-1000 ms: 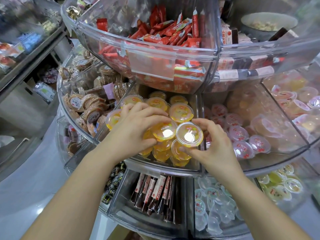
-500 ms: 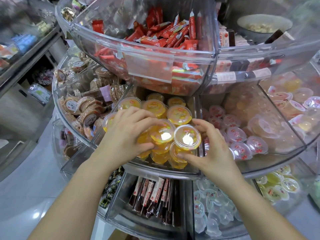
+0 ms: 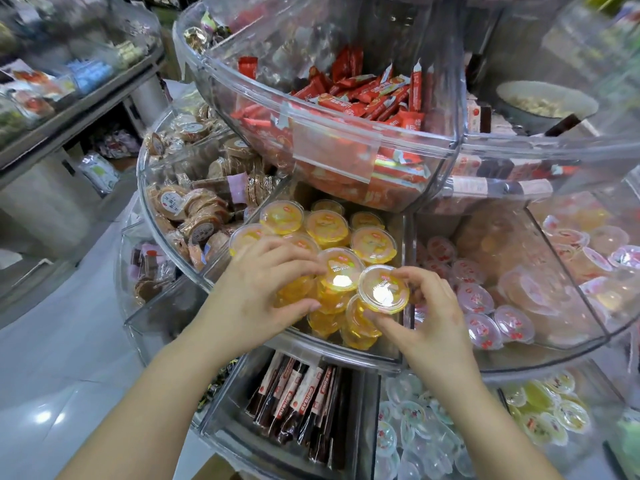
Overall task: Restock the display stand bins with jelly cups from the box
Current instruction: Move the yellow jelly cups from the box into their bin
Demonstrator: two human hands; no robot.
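Both hands, left hand [image 3: 263,289] and right hand [image 3: 429,320], stay curled around yellow jelly cups [image 3: 382,289], barely shifted, settling them into the middle bin [image 3: 398,355].

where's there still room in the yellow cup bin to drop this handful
Bare floor shows along the bin's right wall, beside the back yellow cups, and at the front right corner under the right hand. The middle and front left are crowded, with cups stacked under the left hand.

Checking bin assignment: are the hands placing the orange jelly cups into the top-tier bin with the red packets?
No, both hands hold orange jelly cups in the middle-tier bin.
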